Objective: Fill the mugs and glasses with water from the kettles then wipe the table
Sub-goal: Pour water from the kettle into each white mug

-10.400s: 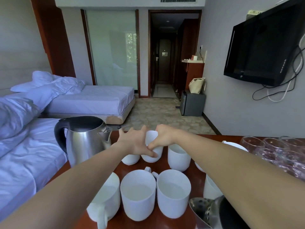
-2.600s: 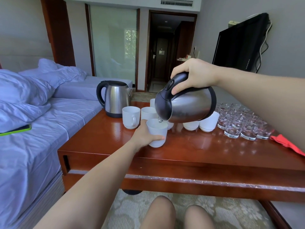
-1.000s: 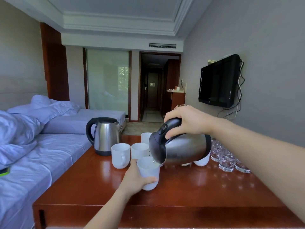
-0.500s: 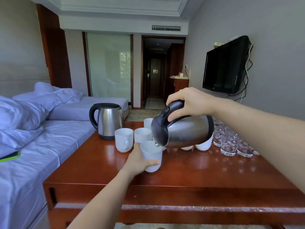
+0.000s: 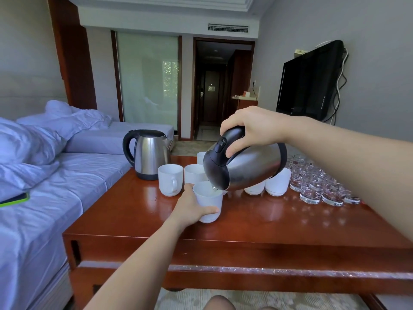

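Left fingers: the left hand [image 5: 190, 209] is curled round a white mug [image 5: 208, 201], fingertips pressed to its lower side; the mug stands on the table.
Right fingers: the right hand [image 5: 252, 128] is clenched on the black handle of the tipped kettle [image 5: 245, 168], thumb beside the switch.
Writing: none I can read on kettles or mugs.
Pour: the spout sits just over the mug's rim; how full the mug is, I cannot tell.
Other vessels: a second kettle [image 5: 148, 153] stands upright at the far left of the table; white mugs [image 5: 170, 180] cluster beside it and behind the tipped one; clear glasses [image 5: 317, 184] crowd the right, contents unclear.
Surface: a glossy reddish wooden table [image 5: 138, 220].
Room: beds [image 5: 55, 175] with blue-white linen on the left, a wall television [image 5: 310, 81] on the right.
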Demonstrator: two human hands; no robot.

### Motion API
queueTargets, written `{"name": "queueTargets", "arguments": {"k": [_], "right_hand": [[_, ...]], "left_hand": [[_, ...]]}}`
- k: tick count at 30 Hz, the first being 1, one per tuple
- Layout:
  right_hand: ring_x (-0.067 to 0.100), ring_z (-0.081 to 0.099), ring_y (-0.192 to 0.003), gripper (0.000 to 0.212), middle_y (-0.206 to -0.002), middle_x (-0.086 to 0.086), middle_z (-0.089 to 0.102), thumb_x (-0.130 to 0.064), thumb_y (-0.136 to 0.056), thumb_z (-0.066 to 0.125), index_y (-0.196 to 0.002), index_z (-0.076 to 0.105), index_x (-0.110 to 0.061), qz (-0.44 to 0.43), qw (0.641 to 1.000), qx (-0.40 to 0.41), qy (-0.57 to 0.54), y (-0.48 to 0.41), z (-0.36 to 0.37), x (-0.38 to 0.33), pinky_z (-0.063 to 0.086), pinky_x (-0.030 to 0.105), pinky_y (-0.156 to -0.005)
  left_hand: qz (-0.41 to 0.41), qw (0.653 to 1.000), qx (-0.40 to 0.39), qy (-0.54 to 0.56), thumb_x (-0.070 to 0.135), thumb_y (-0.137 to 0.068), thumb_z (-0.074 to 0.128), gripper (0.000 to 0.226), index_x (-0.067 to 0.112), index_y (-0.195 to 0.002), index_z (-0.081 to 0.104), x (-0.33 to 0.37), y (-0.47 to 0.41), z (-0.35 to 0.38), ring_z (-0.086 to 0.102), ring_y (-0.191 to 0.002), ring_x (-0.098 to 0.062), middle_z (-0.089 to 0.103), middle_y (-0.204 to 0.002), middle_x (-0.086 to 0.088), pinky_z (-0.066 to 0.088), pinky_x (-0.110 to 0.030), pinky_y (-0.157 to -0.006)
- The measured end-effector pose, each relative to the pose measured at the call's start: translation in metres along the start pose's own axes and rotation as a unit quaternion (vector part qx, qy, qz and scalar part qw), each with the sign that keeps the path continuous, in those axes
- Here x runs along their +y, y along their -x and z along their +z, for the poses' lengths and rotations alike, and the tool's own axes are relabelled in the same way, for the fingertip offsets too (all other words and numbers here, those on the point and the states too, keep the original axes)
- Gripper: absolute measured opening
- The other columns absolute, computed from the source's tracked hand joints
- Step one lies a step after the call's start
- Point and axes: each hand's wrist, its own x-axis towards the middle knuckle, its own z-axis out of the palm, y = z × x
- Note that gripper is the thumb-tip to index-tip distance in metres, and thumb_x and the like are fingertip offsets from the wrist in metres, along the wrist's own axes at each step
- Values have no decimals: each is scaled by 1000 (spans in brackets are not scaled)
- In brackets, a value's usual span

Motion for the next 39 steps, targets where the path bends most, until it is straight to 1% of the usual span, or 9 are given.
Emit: {"name": "queueTargets", "arguments": {"k": [7, 11, 14, 17, 26, 30, 35, 37, 39], "right_hand": [[11, 60, -87, 26, -84, -13, 65, -50, -77, 80, -92, 64, -36, 4, 1000, 16, -5, 1, 3, 6, 51, 37, -77], [-4, 57, -80, 26, -77, -26, 63, -45, -76, 82, -92, 66, -32, 23, 998, 53, -27, 6, 8, 13, 41, 15, -66], [-8, 57, -76, 22, -76, -25, 64, -37, -78, 83, -93, 69, -28, 43, 993, 76, -80, 16, 17, 17, 41, 9, -64], [-4, 59, -76, 21, -84, -12, 67, -37, -79, 83, -92, 71, -24, 68, 982, 120, -133, 29, 26, 24, 43, 9, -67], [0, 50, -54, 15, -59, -19, 58, -30, -81, 82, -84, 71, -19, 211, 903, 247, -281, 60, 64, 55, 38, 13, -55], [10, 50, -64, 19, -67, -6, 59, -30, -80, 83, -84, 72, -14, 269, 856, 287, -335, 70, 79, 66, 44, 32, -69], [17, 55, -73, 29, -74, -2, 59, -30, -79, 84, -89, 71, -7, 318, 803, 315, -394, 81, 89, 79, 49, 39, -83], [25, 61, -82, 34, -87, 12, 67, -33, -79, 83, -92, 71, -5, 336, 790, 315, -404, 88, 94, 85, 50, 41, -88], [33, 64, -84, 39, -96, 23, 69, -35, -81, 82, -94, 69, -1, 356, 785, 305, -405, 97, 98, 92, 46, 36, -83]], "left_hand": [[5, 1000, -3, 0, 31, -62, 93, 90, 15, -129, 35, -1, -1, 0, 54, -115, -16, 54, -125, 4, 47, -29, -91], [6, 1000, -2, 1, 30, -63, 92, 89, 15, -129, 35, 1, 1, -1, 54, -114, -15, 54, -125, 3, 45, -27, -88], [3, 1000, 0, 5, 30, -63, 93, 89, 15, -129, 35, 1, 2, -1, 55, -114, -16, 54, -125, 3, 47, -29, -90], [-6, 1000, 7, 11, 31, -61, 93, 89, 16, -129, 37, 1, 4, 1, 55, -116, -17, 55, -126, 3, 49, -34, -95], [-16, 999, 30, 28, 25, -63, 92, 81, 17, -126, 41, 9, 8, 2, 55, -110, -16, 56, -122, 4, 43, -26, -86], [-14, 999, 34, 15, 26, -62, 93, 80, 19, -123, 41, 10, 7, 2, 54, -109, -16, 55, -118, 6, 42, -27, -87], [-22, 999, 34, 9, 28, -62, 93, 77, 20, -119, 42, 13, 5, 1, 56, -105, -15, 55, -110, 11, 47, -29, -83], [-22, 999, 33, 1, 30, -60, 94, 79, 19, -121, 44, 14, 4, 1, 57, -106, -16, 56, -112, 9, 49, -30, -85], [-24, 999, 36, 1, 31, -61, 93, 79, 19, -122, 45, 16, 3, 1, 58, -103, -13, 56, -110, 11, 49, -26, -78]]}}
